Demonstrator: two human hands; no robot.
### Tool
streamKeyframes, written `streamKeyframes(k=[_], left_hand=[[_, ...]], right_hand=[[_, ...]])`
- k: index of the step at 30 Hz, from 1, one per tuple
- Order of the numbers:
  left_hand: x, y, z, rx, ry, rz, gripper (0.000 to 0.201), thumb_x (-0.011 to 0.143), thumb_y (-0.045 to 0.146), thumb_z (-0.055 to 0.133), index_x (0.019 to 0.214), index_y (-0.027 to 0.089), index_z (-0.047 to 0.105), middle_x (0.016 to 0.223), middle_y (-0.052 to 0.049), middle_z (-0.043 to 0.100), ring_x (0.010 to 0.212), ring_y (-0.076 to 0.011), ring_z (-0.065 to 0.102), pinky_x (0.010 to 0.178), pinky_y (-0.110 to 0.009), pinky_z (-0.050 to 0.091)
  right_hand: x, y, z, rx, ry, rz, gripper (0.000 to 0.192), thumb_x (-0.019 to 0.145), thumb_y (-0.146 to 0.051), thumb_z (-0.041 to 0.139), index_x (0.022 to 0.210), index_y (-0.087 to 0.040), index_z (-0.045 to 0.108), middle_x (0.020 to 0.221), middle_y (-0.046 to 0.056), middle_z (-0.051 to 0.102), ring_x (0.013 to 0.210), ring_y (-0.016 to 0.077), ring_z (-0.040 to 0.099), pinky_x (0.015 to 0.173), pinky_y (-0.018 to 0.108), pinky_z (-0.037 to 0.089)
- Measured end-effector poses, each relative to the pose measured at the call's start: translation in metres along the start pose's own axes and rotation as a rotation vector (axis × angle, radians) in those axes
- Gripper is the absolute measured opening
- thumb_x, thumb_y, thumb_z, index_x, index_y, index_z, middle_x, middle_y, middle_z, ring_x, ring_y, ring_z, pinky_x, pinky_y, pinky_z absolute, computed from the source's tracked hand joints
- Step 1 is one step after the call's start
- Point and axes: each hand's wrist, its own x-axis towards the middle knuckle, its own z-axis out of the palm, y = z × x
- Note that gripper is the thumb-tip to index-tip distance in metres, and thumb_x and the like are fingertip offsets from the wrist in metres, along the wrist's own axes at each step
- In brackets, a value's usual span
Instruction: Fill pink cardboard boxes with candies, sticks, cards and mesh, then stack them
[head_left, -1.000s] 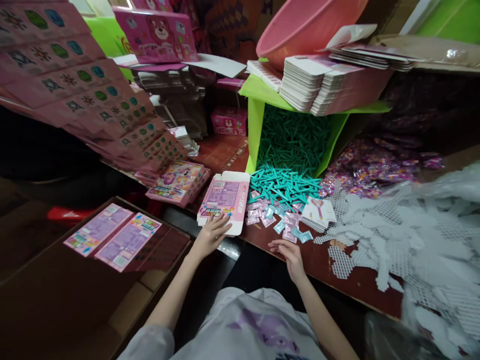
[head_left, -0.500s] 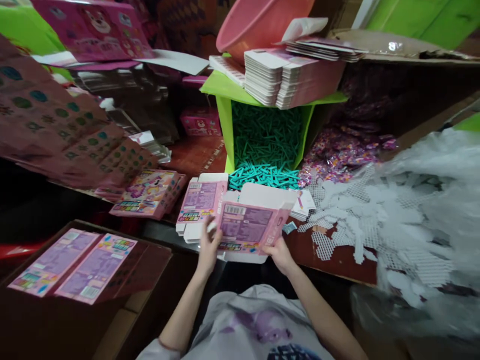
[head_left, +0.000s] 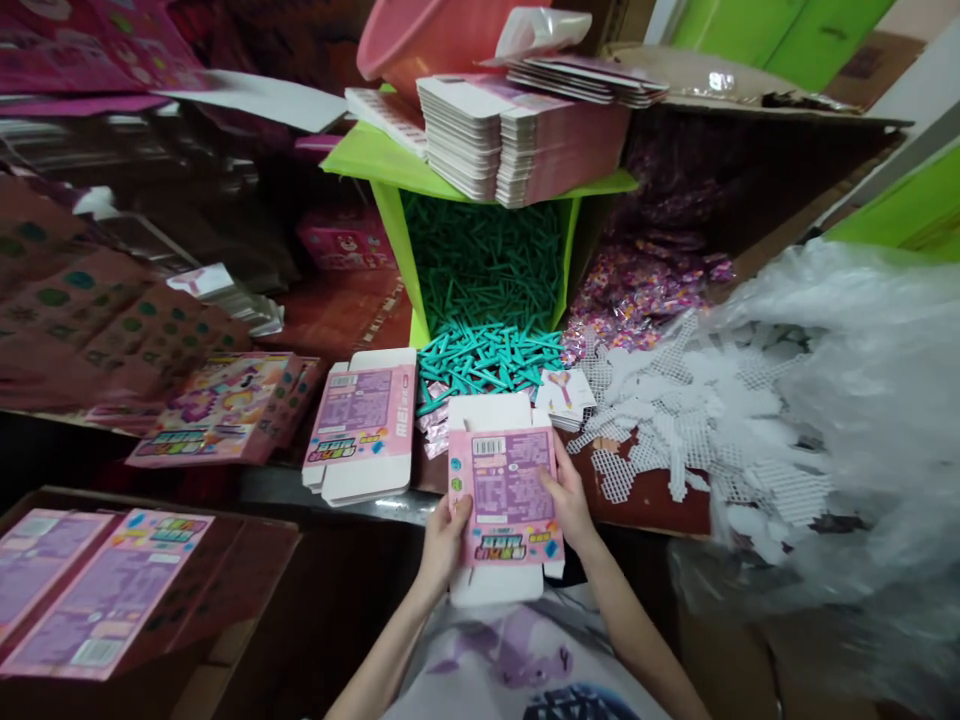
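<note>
Squaring up a flat pink carton [head_left: 505, 495] looks like the step in hand: the left hand [head_left: 444, 540] and right hand [head_left: 568, 500] each clamp a side of it, just off the table's [head_left: 660, 510] near edge. Folding its flaps shut seems next. Behind lie white mesh pieces [head_left: 675, 420], teal sticks [head_left: 480, 350], another flat carton [head_left: 360, 425].

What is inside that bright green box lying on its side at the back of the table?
The bright green cardboard box is packed with small teal plastic sticks, which spill onto the table. Its depths are too dark to see; stacked flat pink cartons rest on top.
</note>
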Motion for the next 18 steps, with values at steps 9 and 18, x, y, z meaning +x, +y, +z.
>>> streamKeyframes(k=[9, 18], left_hand=[[0.012, 0.020, -0.022, 0.266, -0.124, 0.453, 0.074, 0.073, 0.038, 0.061, 0.138, 0.024, 0.029, 0.139, -0.010, 0.040, 0.123, -0.0260, 0.044, 0.096, -0.036, 0.040], [0.025, 0.038, 0.001, 0.226, -0.008, 0.365, 0.022, 0.082, 0.039, 0.053, 0.079, 0.017, 0.051, 0.070, 0.002, 0.053, 0.063, -0.0111, 0.050, 0.058, -0.021, 0.038]], right_hand=[[-0.007, 0.006, -0.004, 0.066, -0.244, 0.179, 0.075, 0.068, -0.029, 0.072, 0.133, -0.031, 0.035, 0.106, 0.002, 0.063, 0.091, 0.0219, 0.061, 0.083, 0.037, 0.050], [0.029, 0.004, 0.024, 0.002, 0.029, 0.027, 0.020, 0.073, -0.035, 0.060, 0.087, -0.023, 0.050, 0.081, -0.002, 0.059, 0.074, 0.0174, 0.057, 0.070, 0.028, 0.045]])
